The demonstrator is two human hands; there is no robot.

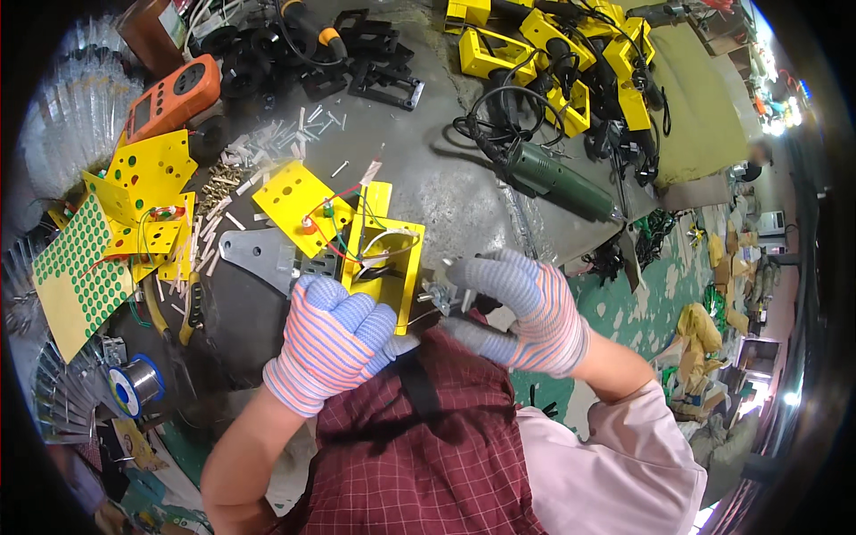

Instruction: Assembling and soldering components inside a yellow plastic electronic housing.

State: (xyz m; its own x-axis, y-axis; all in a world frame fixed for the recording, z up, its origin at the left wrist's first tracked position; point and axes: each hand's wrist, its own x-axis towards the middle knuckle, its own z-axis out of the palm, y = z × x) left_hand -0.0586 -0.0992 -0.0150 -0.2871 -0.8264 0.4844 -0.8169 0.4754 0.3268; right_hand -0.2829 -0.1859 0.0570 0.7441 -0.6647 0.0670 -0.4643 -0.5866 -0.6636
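Both hands wear gloves with blue and orange stripes and grey fingertips. My left hand (332, 343) is closed at the near left corner of a yellow metal box (415, 267), which it appears to steady. Wires run inside the box, and red and green leads join it to a yellow perforated plate (290, 203). Just right of the box, my right hand (535, 312) curls its thumb and fingers around a small silvery metal part (437, 296). The exact kind of this part is hard to make out. A grey triangular metal plate (254, 254) lies beyond my left hand.
A green rotary tool (562, 183) lies at the right with its cord. Yellow housings (495, 55) crowd the far right. Leftward are an orange meter (174, 96), loose screws (218, 185), white sleeves (207, 241), cutters (192, 312) and a solder spool (138, 385).
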